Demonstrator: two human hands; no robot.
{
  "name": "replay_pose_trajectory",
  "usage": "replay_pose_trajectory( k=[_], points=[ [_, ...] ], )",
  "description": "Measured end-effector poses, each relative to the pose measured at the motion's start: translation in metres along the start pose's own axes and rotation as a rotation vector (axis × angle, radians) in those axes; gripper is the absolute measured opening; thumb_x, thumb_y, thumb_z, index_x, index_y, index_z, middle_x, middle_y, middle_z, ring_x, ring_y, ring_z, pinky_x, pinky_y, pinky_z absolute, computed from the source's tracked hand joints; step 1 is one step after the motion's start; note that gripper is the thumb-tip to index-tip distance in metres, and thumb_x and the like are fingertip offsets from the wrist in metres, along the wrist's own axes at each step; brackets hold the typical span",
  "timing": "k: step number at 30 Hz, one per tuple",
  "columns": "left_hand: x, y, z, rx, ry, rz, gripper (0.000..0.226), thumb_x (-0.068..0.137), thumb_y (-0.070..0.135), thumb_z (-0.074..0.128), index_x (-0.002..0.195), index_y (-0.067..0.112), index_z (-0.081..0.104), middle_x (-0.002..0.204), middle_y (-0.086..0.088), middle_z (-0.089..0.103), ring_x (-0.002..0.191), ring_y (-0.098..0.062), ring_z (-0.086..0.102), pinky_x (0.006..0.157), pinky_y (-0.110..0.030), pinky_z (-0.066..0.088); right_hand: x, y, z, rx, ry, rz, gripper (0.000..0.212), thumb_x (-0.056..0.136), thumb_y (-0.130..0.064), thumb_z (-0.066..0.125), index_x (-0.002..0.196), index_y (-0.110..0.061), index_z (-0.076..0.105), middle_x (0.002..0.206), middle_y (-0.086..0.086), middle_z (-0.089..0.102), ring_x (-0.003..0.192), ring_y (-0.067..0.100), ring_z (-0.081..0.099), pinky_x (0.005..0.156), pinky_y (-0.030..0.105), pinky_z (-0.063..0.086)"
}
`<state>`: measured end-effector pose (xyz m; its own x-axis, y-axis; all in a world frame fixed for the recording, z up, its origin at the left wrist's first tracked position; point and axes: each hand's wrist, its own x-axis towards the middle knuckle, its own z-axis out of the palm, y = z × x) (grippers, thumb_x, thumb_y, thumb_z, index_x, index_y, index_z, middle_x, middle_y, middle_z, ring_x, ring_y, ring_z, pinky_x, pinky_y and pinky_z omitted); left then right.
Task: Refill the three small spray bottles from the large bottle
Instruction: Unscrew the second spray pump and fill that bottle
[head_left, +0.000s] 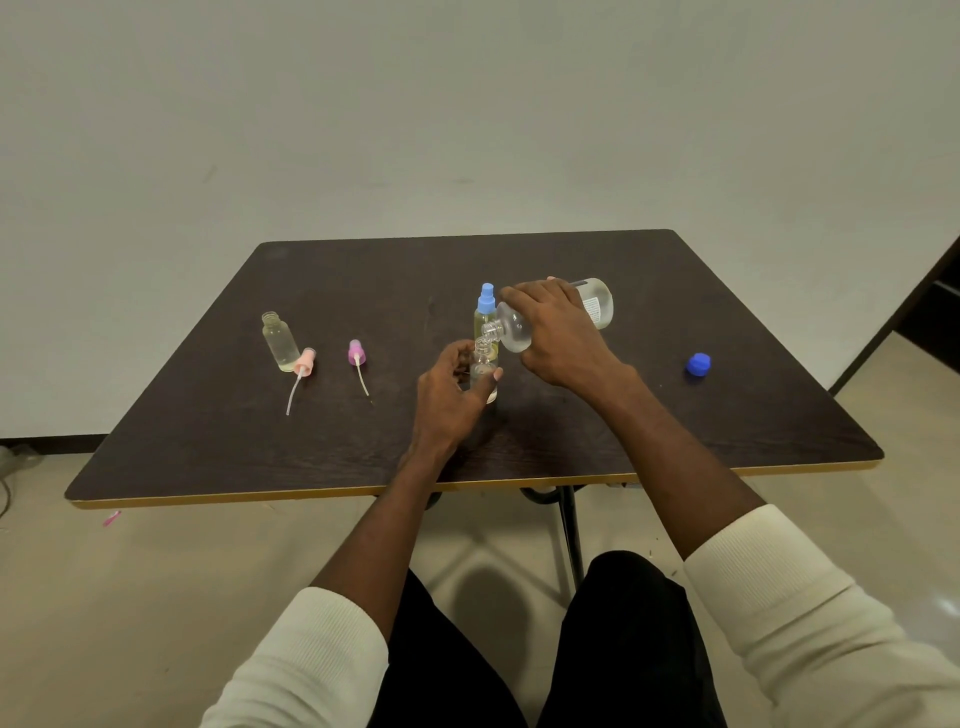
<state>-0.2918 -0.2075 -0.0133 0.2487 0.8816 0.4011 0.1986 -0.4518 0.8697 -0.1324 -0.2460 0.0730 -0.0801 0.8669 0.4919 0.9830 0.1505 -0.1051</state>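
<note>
I pour slowly, keeping the large bottle (550, 317) tipped so its open mouth stays right over the neck of the small spray bottle (485, 371), which stands near the middle of the table (208, 431). My right hand (558, 332) wraps the large bottle from above, fingers clamped on it; my left hand (449, 395) steadies the small bottle, fingers closed around it.

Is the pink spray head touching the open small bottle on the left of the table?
Touching. The head view shows the pink spray head lying against the base of the open small bottle, with no table visible between them.
</note>
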Motion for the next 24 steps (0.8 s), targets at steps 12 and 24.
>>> replay_pose_trajectory(
  k=[12, 24],
  points=[
    [-0.0009, 0.0015, -0.001, -0.008, -0.005, 0.012, 0.036, 0.086, 0.022, 0.078, 0.117, 0.026, 0.06, 0.099, 0.017, 0.068, 0.094, 0.004, 0.065, 0.08, -0.011, 0.05, -0.0006, -0.0024, -0.0034, -0.003, -0.005, 0.002, 0.061, 0.07, -0.004, 0.071, 0.129, -0.01, 0.054, 0.13, 0.007, 0.057, 0.122, 0.027, 0.046, 0.112, 0.036, 0.019],
    [-0.0005, 0.0002, -0.0003, 0.006, 0.002, 0.006, 0.038, 0.085, 0.025, 0.078, 0.119, 0.025, 0.061, 0.101, 0.014, 0.069, 0.095, -0.002, 0.066, 0.084, -0.023, 0.055, -0.0003, -0.0017, -0.0023, 0.007, -0.005, -0.006, 0.062, 0.069, -0.003, 0.071, 0.129, -0.01, 0.055, 0.128, 0.007, 0.057, 0.122, 0.026, 0.047, 0.113, 0.037, 0.019]
  ],
)
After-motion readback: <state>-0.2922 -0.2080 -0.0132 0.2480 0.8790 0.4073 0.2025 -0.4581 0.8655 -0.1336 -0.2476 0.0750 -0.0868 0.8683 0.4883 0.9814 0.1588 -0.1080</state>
